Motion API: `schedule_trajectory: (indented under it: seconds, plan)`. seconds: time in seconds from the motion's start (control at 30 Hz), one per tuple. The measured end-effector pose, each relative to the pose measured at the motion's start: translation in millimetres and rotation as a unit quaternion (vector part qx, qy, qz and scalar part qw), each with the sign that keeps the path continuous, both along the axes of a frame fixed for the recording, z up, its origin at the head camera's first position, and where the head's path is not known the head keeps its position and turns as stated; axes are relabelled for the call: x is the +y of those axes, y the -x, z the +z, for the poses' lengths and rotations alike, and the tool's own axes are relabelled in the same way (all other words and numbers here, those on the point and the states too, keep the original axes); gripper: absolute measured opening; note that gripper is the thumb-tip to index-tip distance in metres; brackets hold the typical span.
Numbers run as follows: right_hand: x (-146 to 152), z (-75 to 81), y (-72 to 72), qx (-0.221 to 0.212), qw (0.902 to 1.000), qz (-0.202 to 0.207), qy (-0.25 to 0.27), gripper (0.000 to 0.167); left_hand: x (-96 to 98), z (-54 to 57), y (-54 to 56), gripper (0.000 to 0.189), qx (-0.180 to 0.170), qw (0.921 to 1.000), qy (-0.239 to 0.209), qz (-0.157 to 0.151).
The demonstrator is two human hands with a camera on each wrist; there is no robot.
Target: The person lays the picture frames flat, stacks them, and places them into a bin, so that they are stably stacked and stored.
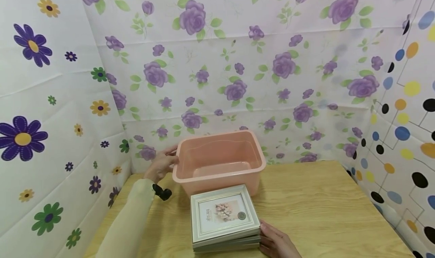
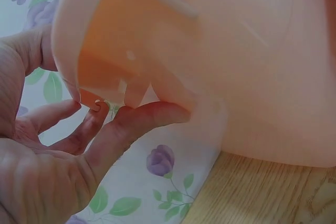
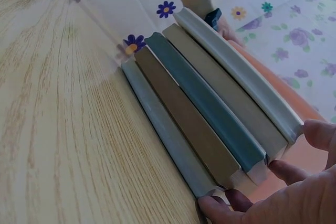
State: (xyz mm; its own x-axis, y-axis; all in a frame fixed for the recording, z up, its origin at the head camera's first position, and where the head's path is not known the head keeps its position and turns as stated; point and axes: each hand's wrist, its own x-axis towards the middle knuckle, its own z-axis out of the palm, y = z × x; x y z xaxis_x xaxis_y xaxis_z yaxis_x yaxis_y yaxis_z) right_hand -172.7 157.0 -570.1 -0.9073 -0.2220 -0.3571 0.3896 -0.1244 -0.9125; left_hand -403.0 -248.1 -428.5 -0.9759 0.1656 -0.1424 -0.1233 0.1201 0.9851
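A pink plastic bin stands near the back of the table. My left hand is at its left end. In the left wrist view the digits of that hand bend about the bin's rim and touch the wall below it. In front of the bin lies a stack of several picture frames; the top one is cream, with a flower print inside. My right hand touches the stack's right side. Close up, the right hand's fingertips press along the frames' ends.
The wooden table extends to the right of the bin and stack. Behind it hangs a cloth with purple roses. A daisy-patterned cloth is on the left, a dotted one on the right.
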Motion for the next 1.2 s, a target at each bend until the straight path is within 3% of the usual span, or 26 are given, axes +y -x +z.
schedule_trajectory:
  seconds: [0.27, 0.6, 1.03, 1.2]
  plan:
    - [1, 1.8, -1.4, 0.004, 0.9999, 0.014, 0.003, 0.085, 4.3, -3.2, 1.8, 0.086, -0.005, 0.9999, 0.013, -0.009]
    - [-1, 3.2, -2.4, -0.004, 0.9999, 0.000, 0.012, 0.085, 5.6, -4.8, -2.2, 0.083, 0.002, 0.9994, 0.028, -0.021]
    - [6, 7.2, -0.2, 0.009, 0.9989, 0.030, 0.036, 0.081, 6.8, -8.7, -11.5, 0.073, 0.043, 0.9960, 0.066, -0.042]
    - [6, 9.0, 0.3, 0.016, 0.9980, 0.047, 0.040, 0.080, 2.5, -10.2, -23.9, 0.067, 0.062, 0.9939, 0.078, -0.048]
